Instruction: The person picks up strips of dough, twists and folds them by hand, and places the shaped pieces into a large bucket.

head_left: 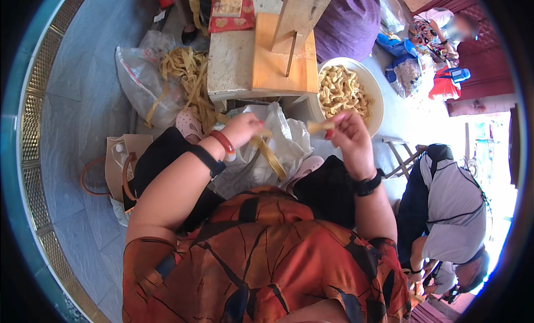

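My left hand (243,129) is closed on a flat yellow-tan strip (270,159), like bean curd skin, that hangs down over a clear plastic bag (278,128). To its right, my right hand (350,132) pinches a short yellow-tan piece (318,126) between thumb and fingers, near the rim of a white tub (378,103). Many small knotted yellow-tan pieces (345,89) fill that tub. A heap of long loose strips (188,72) spills from another clear bag (130,72) on the left.
Ahead stands a low bench (229,72), bearing a wooden board (267,72) with an upright plank (297,17) and a thin rod. A beige handbag (119,161) rests by my left leg. A person in purple (347,22) sits beyond the tub; another in grey (456,206) is at right.
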`<state>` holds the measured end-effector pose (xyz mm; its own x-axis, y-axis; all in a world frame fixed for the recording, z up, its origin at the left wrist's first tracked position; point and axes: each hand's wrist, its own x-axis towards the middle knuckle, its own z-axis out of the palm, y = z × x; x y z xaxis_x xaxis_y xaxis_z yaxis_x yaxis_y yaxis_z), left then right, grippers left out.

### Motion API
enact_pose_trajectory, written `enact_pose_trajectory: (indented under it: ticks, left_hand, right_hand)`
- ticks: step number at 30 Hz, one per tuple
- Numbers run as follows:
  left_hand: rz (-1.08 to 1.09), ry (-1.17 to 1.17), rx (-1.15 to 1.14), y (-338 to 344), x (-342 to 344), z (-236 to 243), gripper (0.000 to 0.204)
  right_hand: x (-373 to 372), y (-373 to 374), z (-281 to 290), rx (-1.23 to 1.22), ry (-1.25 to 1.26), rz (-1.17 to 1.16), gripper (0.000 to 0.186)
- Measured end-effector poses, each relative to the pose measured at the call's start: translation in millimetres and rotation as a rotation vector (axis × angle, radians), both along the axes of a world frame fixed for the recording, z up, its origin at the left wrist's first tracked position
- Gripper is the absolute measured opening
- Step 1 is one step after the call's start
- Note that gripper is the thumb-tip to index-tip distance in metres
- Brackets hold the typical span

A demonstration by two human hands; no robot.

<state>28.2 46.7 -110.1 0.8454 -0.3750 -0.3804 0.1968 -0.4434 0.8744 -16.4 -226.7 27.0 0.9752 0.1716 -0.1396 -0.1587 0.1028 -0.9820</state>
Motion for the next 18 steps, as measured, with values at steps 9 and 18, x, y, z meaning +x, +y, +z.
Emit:
enact_pose_trajectory:
  ticks: [9, 18]
  left_hand:
    - [0.112, 0.161, -0.243, -13.9, 18.8, -14.4, 0.053]
    - [-0.282, -0.637, -0.161, -50.3, -47.8, 71.9, 0.036]
  right_hand:
    - [-27.1, 31.8, -48.9, -0.235, -0.097, -0.025, 0.022]
    - [-38.0, 53.5, -37.5, -0.695, -0.609, 0.106, 0.01]
